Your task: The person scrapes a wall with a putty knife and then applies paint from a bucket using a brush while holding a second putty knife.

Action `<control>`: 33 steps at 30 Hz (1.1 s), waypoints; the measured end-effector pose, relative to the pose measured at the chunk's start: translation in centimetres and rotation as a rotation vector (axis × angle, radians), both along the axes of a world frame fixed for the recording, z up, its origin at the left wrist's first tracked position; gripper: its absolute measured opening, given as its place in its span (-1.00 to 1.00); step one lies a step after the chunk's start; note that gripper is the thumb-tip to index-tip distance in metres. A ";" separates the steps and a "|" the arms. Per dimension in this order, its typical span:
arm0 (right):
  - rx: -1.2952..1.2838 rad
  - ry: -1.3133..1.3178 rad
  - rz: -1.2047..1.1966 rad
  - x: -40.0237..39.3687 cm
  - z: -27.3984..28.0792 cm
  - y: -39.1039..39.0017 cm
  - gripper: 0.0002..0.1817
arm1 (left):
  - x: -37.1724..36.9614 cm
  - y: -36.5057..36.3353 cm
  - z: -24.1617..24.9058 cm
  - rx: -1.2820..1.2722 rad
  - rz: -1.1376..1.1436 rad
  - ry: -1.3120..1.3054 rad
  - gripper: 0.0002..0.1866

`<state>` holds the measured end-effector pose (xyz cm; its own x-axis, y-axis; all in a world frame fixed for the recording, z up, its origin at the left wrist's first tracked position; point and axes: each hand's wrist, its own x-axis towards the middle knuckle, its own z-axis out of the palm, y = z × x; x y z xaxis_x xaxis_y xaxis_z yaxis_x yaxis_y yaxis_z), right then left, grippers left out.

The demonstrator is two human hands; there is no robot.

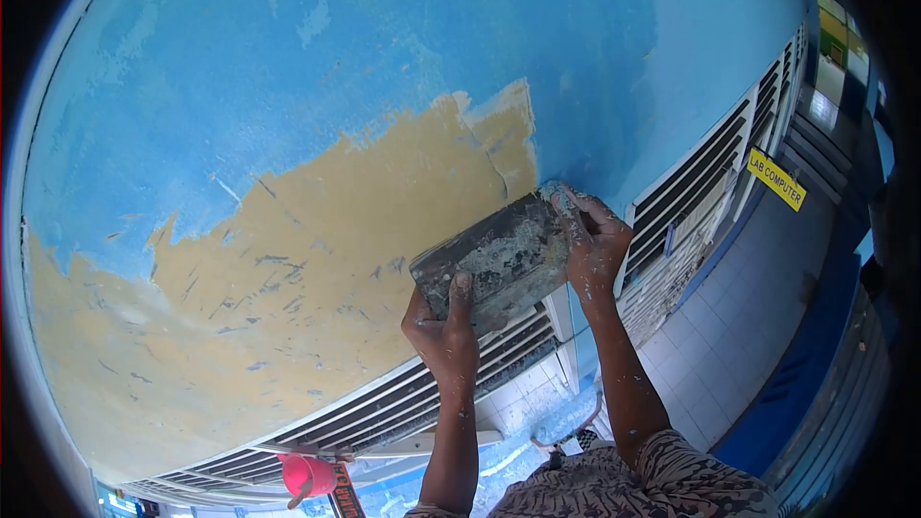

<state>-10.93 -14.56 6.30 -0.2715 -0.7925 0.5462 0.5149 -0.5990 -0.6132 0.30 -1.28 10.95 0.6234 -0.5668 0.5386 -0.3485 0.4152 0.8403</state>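
Note:
A dark, dirty rectangular board (504, 259), smeared with grey and pale residue, is held up in front of the wall. My left hand (449, 331) grips its lower left end, with the thumb lying on the near face. At the upper right end, my right hand (593, 235) has its fingers closed round the corner, where bluish-white paint or scraps cling. Behind the board, the wall shows blue paint (384, 48) above and a bare yellowish patch (317, 230) with small grey gouges below.
Louvred slats (518, 350) run below and to the right of the wall. A yellow sign (776, 178) reading "LAB COMPUTER" hangs over a tiled walkway (715, 341) at right. A pink bucket (309, 476) is at the bottom left of centre.

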 end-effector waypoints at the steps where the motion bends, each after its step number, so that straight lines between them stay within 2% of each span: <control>1: -0.006 -0.002 0.002 -0.1 0.4 -0.7 -0.72 | 0.0 -0.1 0.0 -0.027 0.026 0.002 -0.73; 3: 0.061 0.258 -0.148 -1.2 5.6 -1.1 -0.79 | 0.2 -0.4 3.0 0.014 0.018 -0.003 -0.73; 5: -0.075 0.356 -0.207 -2.0 10.6 -1.3 -0.79 | -0.2 -1.5 6.1 -0.096 -0.072 0.067 -0.76; 7: -0.069 0.300 -0.181 -1.6 11.1 -2.2 -0.78 | -0.6 -2.4 6.7 -0.139 -0.079 0.086 -0.77; 9: -0.061 0.240 -0.161 -1.8 9.4 -1.9 -0.78 | -0.8 -2.3 5.4 -0.181 -0.088 0.101 -0.78; 11: 0.064 0.320 -0.177 -1.7 4.1 -0.7 -0.78 | -0.1 -1.4 1.5 -0.036 -0.008 0.003 -0.79; 14: 0.139 0.007 -0.085 0.4 -7.1 0.7 -0.74 | 0.4 1.0 -6.0 0.202 0.012 0.004 -0.71; 15: 0.151 -0.094 -0.016 0.6 -8.0 1.4 -0.74 | 0.0 1.3 -6.8 0.256 0.036 -0.006 -0.72; 16: 0.153 -0.097 -0.017 0.4 -8.6 1.1 -0.74 | -0.1 1.1 -7.3 0.258 0.034 -0.010 -0.72; 18: 0.168 0.084 -0.094 0.2 -8.8 0.5 -0.72 | -0.4 0.6 -7.4 0.146 0.096 -0.048 -0.79; 21: 0.120 0.202 -0.155 -0.9 -2.5 -0.6 -0.73 | -0.9 -0.4 -2.6 0.085 0.053 0.002 -0.80; 24: 0.138 0.141 -0.095 -1.1 -1.7 -0.4 -0.79 | -0.7 -0.4 -2.6 0.075 0.041 -0.005 -0.80; 28: 0.255 0.188 -0.091 -0.2 -8.7 1.0 -0.80 | -0.3 1.0 -7.9 0.160 0.074 -0.026 -0.79; 30: 0.191 -0.077 -0.052 0.4 -10.7 1.0 -0.78 | -0.7 1.1 -8.2 0.195 0.082 0.017 -0.76; 31: 0.194 -0.074 -0.052 0.1 -9.4 1.1 -0.78 | -0.8 1.0 -7.3 0.198 0.083 0.020 -0.76; 33: 0.241 0.223 -0.161 -1.1 -6.2 0.7 -0.79 | -0.8 0.3 -5.5 0.154 -0.006 0.062 -0.74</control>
<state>-12.03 -13.86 0.12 -0.2984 -0.8626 0.4085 0.2638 -0.4858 -0.8333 -0.50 -1.01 5.44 0.6489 -0.6436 0.4057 -0.2916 0.2821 0.9140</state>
